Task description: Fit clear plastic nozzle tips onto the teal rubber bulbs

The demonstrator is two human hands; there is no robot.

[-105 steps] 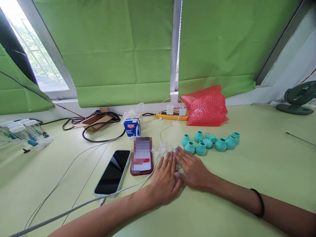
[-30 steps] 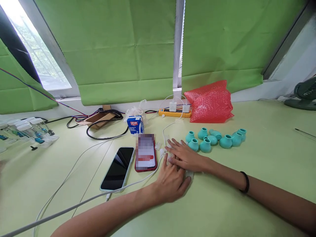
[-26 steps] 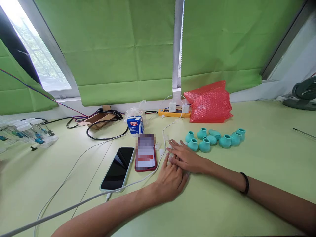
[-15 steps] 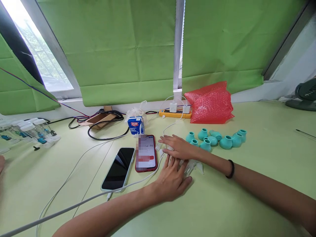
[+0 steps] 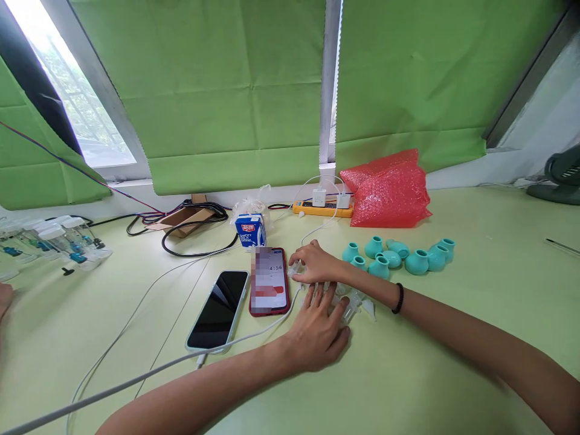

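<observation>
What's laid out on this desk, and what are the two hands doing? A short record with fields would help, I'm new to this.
Left hand: left hand lies flat, fingers spread, on small clear plastic pieces
Right hand: right hand is curled, fingertips at a small white piece beside the red phone; grip unclear
Nearby: teal vases clustered to the right; dark phone left of the red one
Behind: milk carton, power strip, red bubble wrap
Surface: green table

Left hand flat over clear pieces; right hand curled by phone.
</observation>
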